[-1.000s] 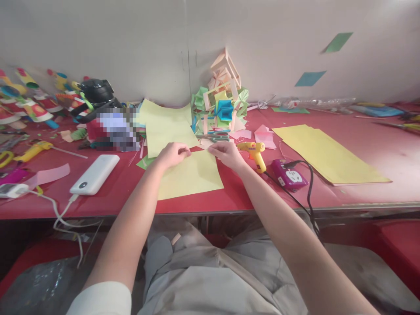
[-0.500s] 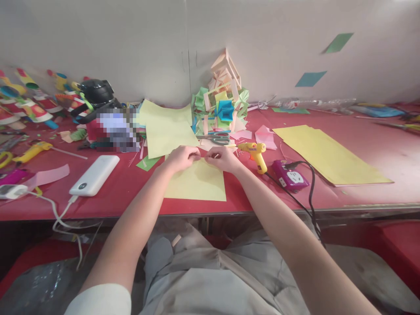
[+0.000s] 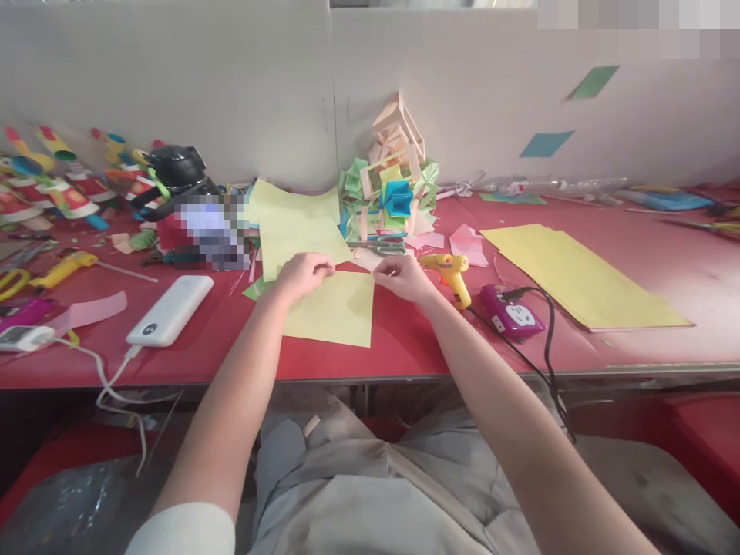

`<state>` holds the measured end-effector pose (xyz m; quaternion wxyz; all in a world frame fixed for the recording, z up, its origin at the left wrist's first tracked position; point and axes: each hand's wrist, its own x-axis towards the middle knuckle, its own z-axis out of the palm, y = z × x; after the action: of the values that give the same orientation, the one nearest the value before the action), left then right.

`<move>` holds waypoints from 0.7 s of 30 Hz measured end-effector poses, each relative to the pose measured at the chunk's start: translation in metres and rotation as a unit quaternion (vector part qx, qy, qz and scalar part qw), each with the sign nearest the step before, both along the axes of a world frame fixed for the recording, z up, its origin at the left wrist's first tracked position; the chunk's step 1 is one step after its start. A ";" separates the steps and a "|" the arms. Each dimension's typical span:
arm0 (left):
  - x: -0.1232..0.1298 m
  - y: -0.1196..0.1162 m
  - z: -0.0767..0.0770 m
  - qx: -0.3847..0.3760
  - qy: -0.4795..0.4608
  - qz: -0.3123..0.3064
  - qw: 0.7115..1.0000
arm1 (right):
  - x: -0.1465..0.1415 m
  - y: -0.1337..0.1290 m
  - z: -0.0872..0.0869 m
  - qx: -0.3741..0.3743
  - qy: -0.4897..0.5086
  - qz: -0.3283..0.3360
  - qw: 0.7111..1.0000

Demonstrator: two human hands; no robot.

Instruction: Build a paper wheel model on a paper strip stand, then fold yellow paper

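Observation:
A pale yellow sheet of paper (image 3: 332,312) lies on the red table in front of me. My left hand (image 3: 306,274) is closed at its far edge, left of the middle, fingers curled onto the paper. At the sheet's far right corner, my right hand (image 3: 401,277) pinches the paper between thumb and fingertips. Just beyond the left hand rests another pale yellow sheet (image 3: 297,227). Scissors (image 3: 387,245) with grey handles lie behind the right hand. Beside that hand is a yellow hot glue gun (image 3: 451,274).
Folded paper shapes (image 3: 393,177) are piled against the wall. A purple power socket (image 3: 513,311) with a black cable and stacked yellow sheets (image 3: 583,274) lie to the right. On the left are a white power bank (image 3: 170,312), a black-lidded bottle (image 3: 176,166) and a second glue gun (image 3: 63,270).
My hands have moved apart: the left one slid left along the paper's far edge, the right one slightly right. The sheet has shifted left. The view tilted up a little.

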<state>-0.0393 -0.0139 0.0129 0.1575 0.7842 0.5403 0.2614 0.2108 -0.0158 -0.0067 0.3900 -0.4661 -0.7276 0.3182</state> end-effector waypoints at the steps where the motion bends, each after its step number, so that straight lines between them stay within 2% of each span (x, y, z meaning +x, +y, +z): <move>1: 0.000 0.000 0.001 -0.002 0.001 0.003 1.000 | 0.001 0.001 0.000 0.001 -0.002 -0.001 1.000; 5: -0.009 0.004 -0.002 0.008 0.004 0.008 1.000 | 0.007 0.002 0.003 0.001 -0.012 -0.019 1.000; 8: -0.019 0.008 -0.007 0.022 -0.031 0.002 0.999 | 0.010 0.000 0.008 0.016 0.023 -0.053 0.998; 11: -0.020 0.008 -0.009 0.023 -0.057 -0.013 0.998 | 0.006 -0.003 0.010 0.015 0.068 -0.021 0.997; 15: -0.004 0.001 -0.005 0.022 -0.091 -0.065 0.994 | -0.006 -0.005 0.003 0.023 0.049 0.039 0.998; 21: 0.026 -0.002 -0.003 0.010 -0.131 -0.117 0.984 | -0.016 -0.006 -0.006 0.057 0.025 0.052 0.997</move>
<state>-0.0131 -0.0162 0.0097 0.2484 0.8023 0.4172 0.3472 0.1950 -0.0213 -0.0123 0.4169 -0.3968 -0.7576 0.3078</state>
